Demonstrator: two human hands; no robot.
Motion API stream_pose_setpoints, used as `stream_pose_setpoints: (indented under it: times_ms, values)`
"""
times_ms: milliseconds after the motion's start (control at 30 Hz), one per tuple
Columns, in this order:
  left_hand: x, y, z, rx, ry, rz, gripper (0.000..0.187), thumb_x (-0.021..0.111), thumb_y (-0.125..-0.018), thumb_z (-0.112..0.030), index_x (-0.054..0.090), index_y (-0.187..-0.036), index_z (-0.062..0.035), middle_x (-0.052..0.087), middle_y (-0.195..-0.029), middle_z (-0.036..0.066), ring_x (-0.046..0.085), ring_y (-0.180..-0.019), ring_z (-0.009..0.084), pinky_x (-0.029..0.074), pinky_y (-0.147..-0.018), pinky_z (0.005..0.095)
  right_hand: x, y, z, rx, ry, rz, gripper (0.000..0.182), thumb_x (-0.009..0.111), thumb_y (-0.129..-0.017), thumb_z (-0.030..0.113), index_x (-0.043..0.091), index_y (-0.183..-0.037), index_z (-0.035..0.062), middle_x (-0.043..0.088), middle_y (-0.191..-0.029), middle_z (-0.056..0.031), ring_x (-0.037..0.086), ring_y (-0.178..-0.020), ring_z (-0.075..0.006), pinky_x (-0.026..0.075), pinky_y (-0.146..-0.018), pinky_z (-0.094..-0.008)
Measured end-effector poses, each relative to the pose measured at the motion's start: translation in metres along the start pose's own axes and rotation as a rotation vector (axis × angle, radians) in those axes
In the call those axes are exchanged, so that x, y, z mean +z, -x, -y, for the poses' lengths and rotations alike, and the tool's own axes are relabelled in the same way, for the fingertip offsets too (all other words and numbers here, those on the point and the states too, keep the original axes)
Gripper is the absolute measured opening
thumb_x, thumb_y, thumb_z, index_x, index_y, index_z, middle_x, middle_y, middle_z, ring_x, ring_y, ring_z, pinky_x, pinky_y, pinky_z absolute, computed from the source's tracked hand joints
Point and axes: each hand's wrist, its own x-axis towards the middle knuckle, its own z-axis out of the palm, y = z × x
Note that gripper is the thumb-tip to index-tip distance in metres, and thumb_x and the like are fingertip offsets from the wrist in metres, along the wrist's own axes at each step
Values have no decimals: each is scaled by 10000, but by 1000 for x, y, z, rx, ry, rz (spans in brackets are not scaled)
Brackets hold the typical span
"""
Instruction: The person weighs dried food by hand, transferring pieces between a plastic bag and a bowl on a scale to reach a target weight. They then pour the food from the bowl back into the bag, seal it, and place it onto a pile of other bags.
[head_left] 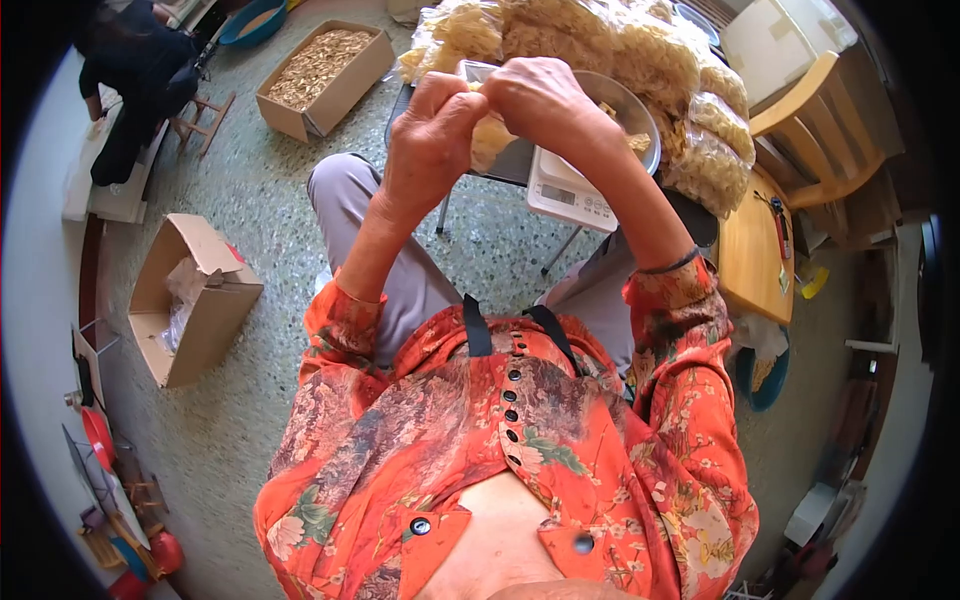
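My left hand (432, 140) is closed on the top of a clear plastic bag (490, 145) that holds pale yellowish dried slices. My right hand (540, 98) is closed on the same bag's top edge, its fingers close to those of the left. The bag hangs below the two hands, partly hidden by them. Under my right forearm is a white digital scale (565, 192). A clear round bowl (650, 130) with a few slices in it sits by the scale, partly covered by the forearm.
Filled bags (610, 40) are piled behind the hands. On the floor stand a cardboard box of dried pieces (318, 68) and an open box with plastic (215, 320). A wooden chair (820, 130) is at right; another person (135, 70) sits at upper left.
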Motion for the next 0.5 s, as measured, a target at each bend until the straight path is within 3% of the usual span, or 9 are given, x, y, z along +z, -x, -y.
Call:
stream_pose_setpoints:
  times_ms: [67,100,200,233,267,333,433,500]
  values:
    - [2,0,3,11,0,1,130,724,-863,9,709,-965,-71,603,-922,92,666,-786,280,558,-693,383,-3,2,-4,-62,-23,-23,115,702,-779,61,752,-858,127,714,-796,-154,711,-826,-384,560,-707,-471]
    - [1,-1,4,19,-15,-6,129,733,-859,10,710,-962,-65,607,-919,90,665,-784,273,558,-692,376,0,1,-8,-112,-195,-121,125,699,-778,27,753,-848,115,717,-821,-152,692,-827,-413,560,-719,-475]
    - [-2,0,5,-15,-2,-13,137,753,-847,19,711,-954,-55,612,-907,86,664,-786,260,555,-689,363,-6,21,-26,-87,-562,-402,113,728,-912,96,780,-1011,76,759,-866,-114,734,-781,-212,577,-747,-347]
    - [-4,1,4,-75,15,20,159,770,-844,46,729,-967,-46,643,-942,90,655,-856,225,544,-748,339,-15,27,-28,1,-733,-462,155,762,-880,144,783,-1009,60,767,-889,-114,720,-751,-191,573,-726,-335]
    - [-5,1,4,-79,18,21,159,770,-844,46,729,-967,-46,643,-942,90,655,-856,225,544,-748,339,-30,44,-33,89,-888,-458,178,645,-903,-53,758,-1024,14,764,-937,-61,698,-798,-114,559,-722,-258]
    - [-5,1,4,-70,-2,37,161,779,-840,39,730,-967,-48,643,-935,86,654,-854,225,543,-746,338,-21,59,-56,268,-899,-532,152,693,-913,4,769,-1041,35,764,-925,-40,685,-759,-94,563,-663,-257]
    - [-2,1,2,-50,-13,17,160,783,-835,22,724,-963,-54,642,-919,83,666,-818,234,551,-717,346,-9,87,-84,246,-662,-498,141,750,-895,120,775,-1011,43,761,-858,-101,694,-722,-146,563,-708,-315]
    - [1,0,3,-28,-16,-1,157,783,-831,12,717,-955,-58,639,-905,82,675,-780,245,558,-684,352,-3,108,-90,312,-587,-397,132,740,-898,116,773,-1004,44,758,-861,-106,700,-733,-164,562,-718,-325]
